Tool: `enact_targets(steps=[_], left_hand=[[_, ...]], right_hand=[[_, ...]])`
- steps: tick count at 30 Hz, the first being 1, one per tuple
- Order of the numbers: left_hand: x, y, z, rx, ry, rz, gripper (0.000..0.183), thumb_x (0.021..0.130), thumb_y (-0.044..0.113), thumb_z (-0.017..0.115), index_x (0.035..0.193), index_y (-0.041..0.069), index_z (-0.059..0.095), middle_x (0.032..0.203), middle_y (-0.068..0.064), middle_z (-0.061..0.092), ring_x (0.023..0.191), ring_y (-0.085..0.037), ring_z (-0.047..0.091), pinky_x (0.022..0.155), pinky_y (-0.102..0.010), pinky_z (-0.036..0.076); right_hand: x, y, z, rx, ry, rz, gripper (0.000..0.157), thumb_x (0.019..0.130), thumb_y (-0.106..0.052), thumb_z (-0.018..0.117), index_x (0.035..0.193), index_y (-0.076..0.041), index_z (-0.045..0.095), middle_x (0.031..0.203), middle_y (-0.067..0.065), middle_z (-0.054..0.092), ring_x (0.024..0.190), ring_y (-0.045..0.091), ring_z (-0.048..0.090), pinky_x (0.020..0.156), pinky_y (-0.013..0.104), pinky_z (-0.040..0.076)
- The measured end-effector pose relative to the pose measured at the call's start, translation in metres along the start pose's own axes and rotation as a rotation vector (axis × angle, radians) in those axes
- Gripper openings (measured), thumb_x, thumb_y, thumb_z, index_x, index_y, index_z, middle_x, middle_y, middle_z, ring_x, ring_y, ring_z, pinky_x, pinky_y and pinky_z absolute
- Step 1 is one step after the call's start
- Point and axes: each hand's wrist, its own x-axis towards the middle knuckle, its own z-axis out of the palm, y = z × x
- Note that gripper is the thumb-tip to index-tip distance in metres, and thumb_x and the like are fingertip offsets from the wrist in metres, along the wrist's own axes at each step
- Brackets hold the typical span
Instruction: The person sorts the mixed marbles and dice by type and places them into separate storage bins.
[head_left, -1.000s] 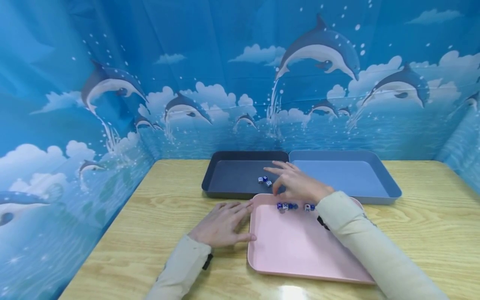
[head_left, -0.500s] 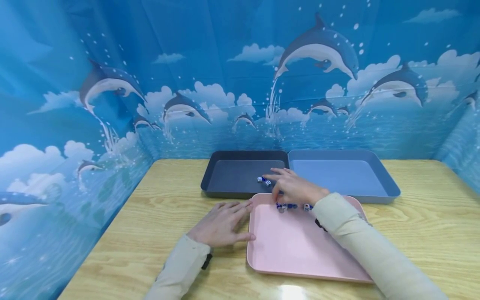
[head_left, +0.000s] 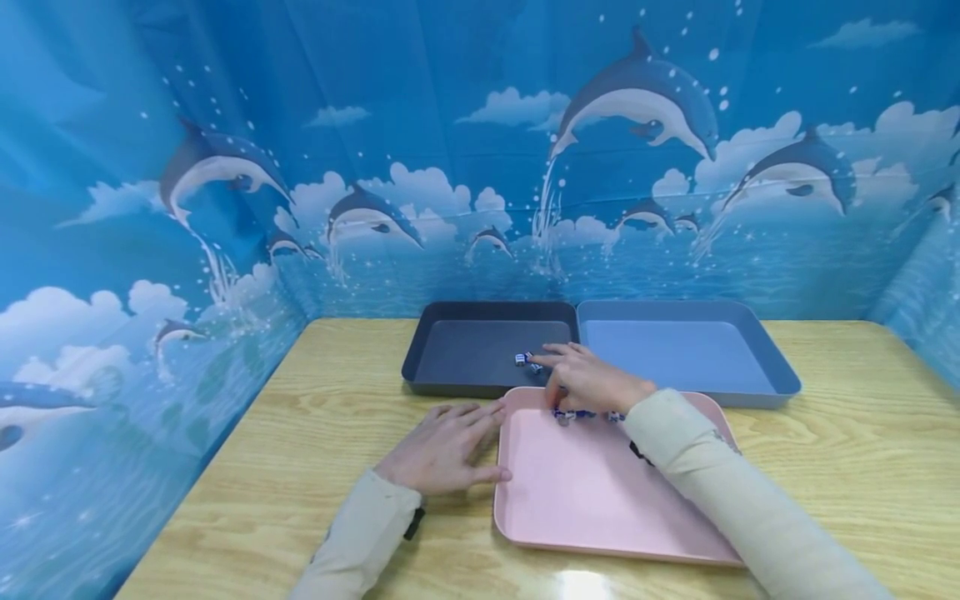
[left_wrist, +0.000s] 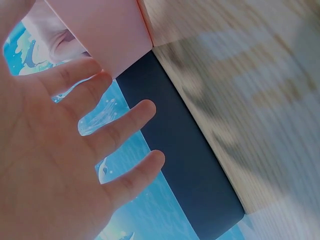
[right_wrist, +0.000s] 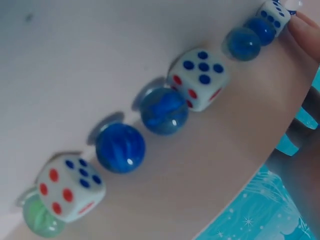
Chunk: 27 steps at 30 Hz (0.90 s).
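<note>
In the head view, my left hand (head_left: 442, 450) lies with spread fingers at the left rim of the pink tray (head_left: 600, 500); its palm shows in the left wrist view. My right hand (head_left: 596, 383) reaches down over that tray's far edge. Its thumb and index finger pinch a small blue die at the left end of a row, mostly hidden by the fingertips. The right wrist view shows the row: a white die (right_wrist: 274, 19) beside the fingertip, blue marbles (right_wrist: 120, 148), more white dice (right_wrist: 198, 80) and a green marble (right_wrist: 44, 217).
Behind the pink tray stand a black tray (head_left: 450, 354) with several dice (head_left: 521, 360) in it and a blue-grey tray (head_left: 682, 350). The wooden table (head_left: 300, 467) ends at a dolphin-printed backdrop (head_left: 450, 150).
My right hand has lowered slightly, its thumb and index finger coming down onto the left end of the row. The left hand has stayed in place.
</note>
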Motion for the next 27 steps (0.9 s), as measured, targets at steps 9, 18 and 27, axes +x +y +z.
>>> enact_targets(steps=[9, 18, 27], left_hand=[[-0.0007, 0.0005, -0.0008, -0.005, 0.003, 0.005, 0.082, 0.094, 0.066, 0.057, 0.158, 0.018, 0.040, 0.162, 0.000, 0.037, 0.142, -0.033, 0.042, 0.113, -0.061, 0.032], [0.0002, 0.0011, -0.0010, 0.000, 0.000, -0.004, 0.082, 0.094, 0.066, 0.057, 0.158, 0.018, 0.040, 0.161, 0.001, 0.037, 0.142, -0.033, 0.042, 0.114, -0.061, 0.031], [-0.0008, 0.0011, -0.0011, 0.001, 0.003, 0.001, 0.082, 0.094, 0.066, 0.057, 0.158, 0.018, 0.040, 0.162, 0.000, 0.037, 0.141, -0.033, 0.043, 0.113, -0.061, 0.032]], right_hand=[[0.0002, -0.0003, -0.0015, 0.008, -0.076, 0.026, 0.017, 0.088, -0.001, 0.076, 0.093, -0.016, 0.083, 0.152, 0.021, 0.047, 0.145, 0.049, 0.028, 0.115, 0.069, 0.017], [0.0018, -0.0043, -0.0045, 0.024, -0.137, 0.088, 0.016, 0.087, -0.004, 0.078, 0.092, -0.019, 0.082, 0.154, 0.018, 0.045, 0.146, 0.048, 0.027, 0.117, 0.066, 0.016], [0.0051, -0.0073, -0.0036, 0.001, -0.157, 0.108, 0.023, 0.083, 0.001, 0.080, 0.077, -0.022, 0.076, 0.157, 0.019, 0.040, 0.148, 0.047, 0.021, 0.117, 0.066, 0.014]])
